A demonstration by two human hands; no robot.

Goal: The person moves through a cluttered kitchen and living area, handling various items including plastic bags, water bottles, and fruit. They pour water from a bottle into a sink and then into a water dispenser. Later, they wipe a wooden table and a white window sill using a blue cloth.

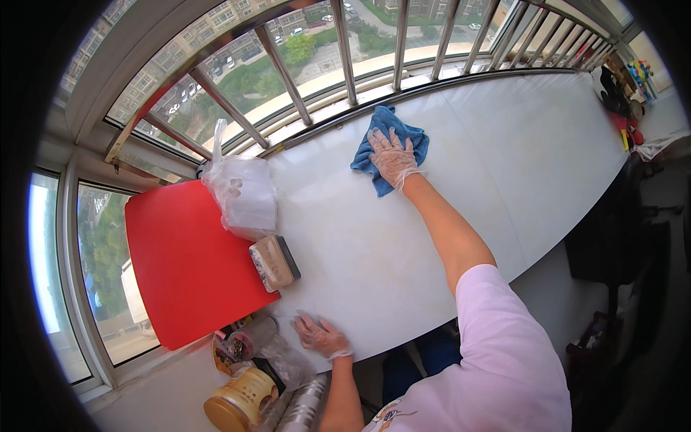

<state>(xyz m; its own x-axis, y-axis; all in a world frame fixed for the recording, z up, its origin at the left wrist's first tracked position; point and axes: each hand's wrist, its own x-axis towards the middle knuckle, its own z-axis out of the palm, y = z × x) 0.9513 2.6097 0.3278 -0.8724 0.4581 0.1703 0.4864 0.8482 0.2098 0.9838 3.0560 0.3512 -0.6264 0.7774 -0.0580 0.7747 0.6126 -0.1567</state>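
A blue cloth [380, 174] lies crumpled on the white tabletop [372, 259], close to the railing side. My right hand [395, 156], in a clear plastic glove, presses down on the cloth with its fingers spread, arm stretched out. At the table's near edge, my left hand [322, 336], gloved the same way, rests on the surface and holds nothing. Closest to it are a clear lidded jar [258, 336] and crumpled clear plastic [289, 362]. A small box with a dark side [274, 263] sits farther up on the left.
A red board [194, 264] covers the left end, with a white plastic bag [245, 197] at its corner. Metal railings [399, 48] border the far edge. A gold-lidded canister [240, 399] stands lower left. A black chair [604, 243] is at the right.
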